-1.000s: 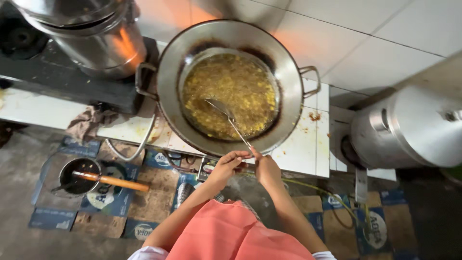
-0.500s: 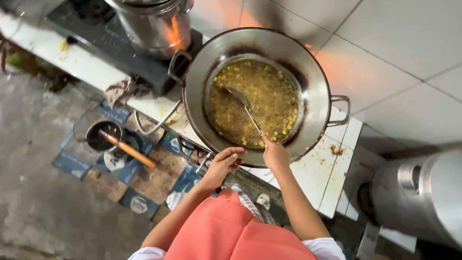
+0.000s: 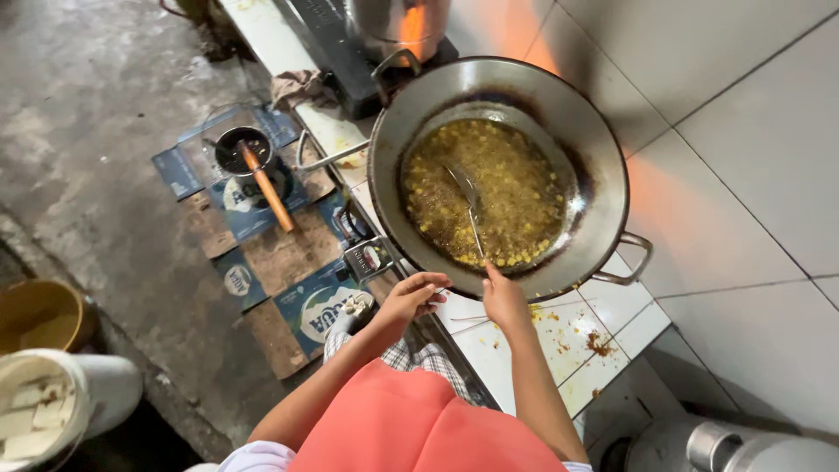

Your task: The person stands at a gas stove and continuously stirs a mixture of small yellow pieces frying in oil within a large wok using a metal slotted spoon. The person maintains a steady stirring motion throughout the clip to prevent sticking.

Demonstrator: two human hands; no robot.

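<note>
A large steel wok (image 3: 603, 157) sits on the tiled counter, holding yellowish oil with several small frying pieces (image 3: 507, 188). A metal ladle (image 3: 468, 199) lies in the oil with its thin handle pointing toward me. My right hand (image 3: 505, 299) pinches the end of that handle at the wok's near rim. My left hand (image 3: 411, 295) hovers just left of it, below the rim, with its fingers curled. Whether it holds anything is not clear. My salmon-coloured apron (image 3: 419, 428) fills the bottom of the view.
A steel pot (image 3: 398, 22) stands on a dark stove behind the wok, with a rag (image 3: 297, 87) beside it. On the floor, flattened cardboard (image 3: 288, 253) carries a small black pot with a wooden handle (image 3: 262, 179). Buckets (image 3: 39, 315) are at lower left, and a metal pot (image 3: 743, 446) at lower right.
The view has swung left and down, so the wok now lies further right in the picture and more floor shows. Both hands remain at the wok's near rim by the ladle handle.
</note>
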